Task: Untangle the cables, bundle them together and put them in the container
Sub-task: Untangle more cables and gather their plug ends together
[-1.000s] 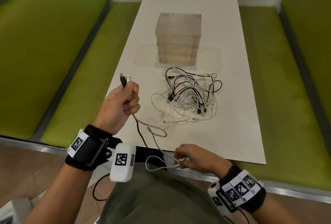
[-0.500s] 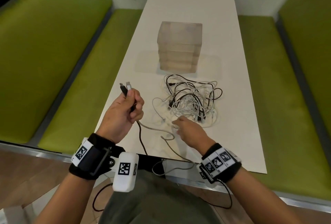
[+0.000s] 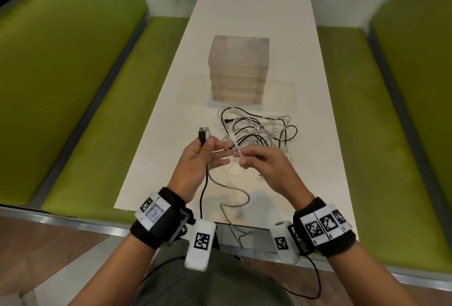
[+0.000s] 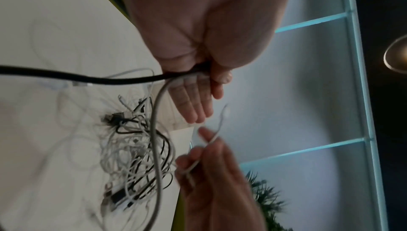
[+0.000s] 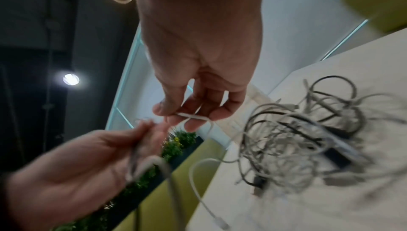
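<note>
A tangle of black and white cables (image 3: 259,132) lies on the white table (image 3: 244,12), just in front of a translucent box container (image 3: 239,68). My left hand (image 3: 205,143) is raised over the table. Thumb and forefinger pinch a black cable (image 4: 88,78) and a grey cable (image 4: 156,113) just below their plugs (image 3: 203,132), while the other fingers are stretched out. Both cables hang down past the table's near edge. My right hand (image 3: 242,159) pinches the end of a thin white cable (image 5: 193,116) that runs from the tangle (image 5: 297,139), close to the left fingertips.
Green padded benches (image 3: 73,110) run along both long sides of the table. A flat clear sheet (image 3: 193,90) lies under and around the box. The far half of the table holds nothing else. Wrist-camera leads hang below my arms.
My right hand left the table's near edge, reached the tangle and lifted a white cable end toward my left hand. The left hand shifted right, and its lower fingers uncurled.
</note>
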`<action>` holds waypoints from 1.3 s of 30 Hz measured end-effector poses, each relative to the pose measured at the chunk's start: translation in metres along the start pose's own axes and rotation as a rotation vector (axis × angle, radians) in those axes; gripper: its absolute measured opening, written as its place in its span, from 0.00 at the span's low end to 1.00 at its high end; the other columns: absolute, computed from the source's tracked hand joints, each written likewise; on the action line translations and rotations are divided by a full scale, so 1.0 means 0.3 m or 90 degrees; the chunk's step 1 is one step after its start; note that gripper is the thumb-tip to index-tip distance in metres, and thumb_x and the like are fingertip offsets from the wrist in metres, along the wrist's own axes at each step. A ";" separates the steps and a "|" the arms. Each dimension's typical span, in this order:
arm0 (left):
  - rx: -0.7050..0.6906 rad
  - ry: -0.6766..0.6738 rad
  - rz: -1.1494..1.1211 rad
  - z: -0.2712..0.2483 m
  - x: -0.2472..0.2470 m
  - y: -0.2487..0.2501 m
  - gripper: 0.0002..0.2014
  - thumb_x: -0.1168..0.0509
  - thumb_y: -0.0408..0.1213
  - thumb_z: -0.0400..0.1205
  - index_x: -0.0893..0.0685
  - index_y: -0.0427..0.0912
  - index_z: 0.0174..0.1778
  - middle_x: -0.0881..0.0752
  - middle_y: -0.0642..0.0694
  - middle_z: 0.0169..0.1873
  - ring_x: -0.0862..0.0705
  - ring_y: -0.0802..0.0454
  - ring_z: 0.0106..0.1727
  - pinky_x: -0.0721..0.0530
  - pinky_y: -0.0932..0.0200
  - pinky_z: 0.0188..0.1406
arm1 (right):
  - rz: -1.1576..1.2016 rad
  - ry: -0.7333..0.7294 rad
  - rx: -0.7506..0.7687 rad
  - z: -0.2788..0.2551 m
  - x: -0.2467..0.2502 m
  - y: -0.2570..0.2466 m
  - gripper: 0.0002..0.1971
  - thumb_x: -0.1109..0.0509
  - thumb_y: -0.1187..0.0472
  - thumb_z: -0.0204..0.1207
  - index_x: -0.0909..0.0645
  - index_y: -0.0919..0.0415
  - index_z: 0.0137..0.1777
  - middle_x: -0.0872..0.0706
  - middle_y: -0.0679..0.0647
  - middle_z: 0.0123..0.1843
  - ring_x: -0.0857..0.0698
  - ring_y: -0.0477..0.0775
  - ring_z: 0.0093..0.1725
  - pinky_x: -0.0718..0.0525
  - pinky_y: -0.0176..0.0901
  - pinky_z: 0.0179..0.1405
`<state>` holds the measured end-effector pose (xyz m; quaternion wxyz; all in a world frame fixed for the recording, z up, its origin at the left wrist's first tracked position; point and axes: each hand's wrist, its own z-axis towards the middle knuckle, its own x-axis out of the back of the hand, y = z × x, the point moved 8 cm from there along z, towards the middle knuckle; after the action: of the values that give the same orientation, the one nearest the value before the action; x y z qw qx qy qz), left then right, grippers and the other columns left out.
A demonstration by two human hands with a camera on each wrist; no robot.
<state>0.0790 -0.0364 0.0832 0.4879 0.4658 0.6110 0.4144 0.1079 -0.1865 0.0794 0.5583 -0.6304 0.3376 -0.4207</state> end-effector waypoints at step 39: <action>-0.044 -0.081 0.005 0.067 -0.127 0.115 0.11 0.46 0.40 0.86 0.21 0.39 0.49 0.09 0.49 0.35 0.12 0.49 0.54 0.36 0.51 0.26 | -0.105 -0.171 0.050 0.075 -0.116 -0.049 0.13 0.42 0.56 0.84 0.21 0.60 0.59 0.17 0.49 0.39 0.18 0.48 0.43 0.19 0.52 0.55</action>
<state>0.1078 -0.0648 0.1207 0.5399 0.4762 0.5624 0.4067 0.1131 -0.1436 0.0880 0.5862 -0.6844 0.1899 -0.3898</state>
